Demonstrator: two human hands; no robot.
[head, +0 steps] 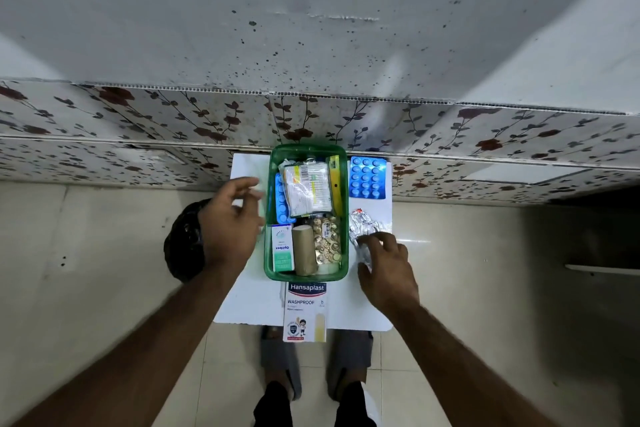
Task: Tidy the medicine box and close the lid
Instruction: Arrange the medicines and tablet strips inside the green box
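An open green medicine box (pixel 267 255) stands on a small white table (pixel 242 302). In it lie a white sachet (pixel 306 189), a blue blister strip (pixel 282 199), a yellow strip (pixel 335 184), an Optibex carton (pixel 282 248), a beige bandage roll (pixel 304 250) and a gold blister strip (pixel 327 243). No lid is clearly visible. My left hand (pixel 230 222) hovers just left of the box, fingers apart and blurred. My right hand (pixel 386 270) is right of the box, its fingers closed on the lower end of a silver foil strip (pixel 360 222).
A blue blister sheet (pixel 367 177) lies on the table at the back right. A Hansaplast carton (pixel 306 310) overhangs the table's front edge. A black object (pixel 185 239) sits on the floor to the left. A floral-tiled ledge (pixel 138 121) runs behind.
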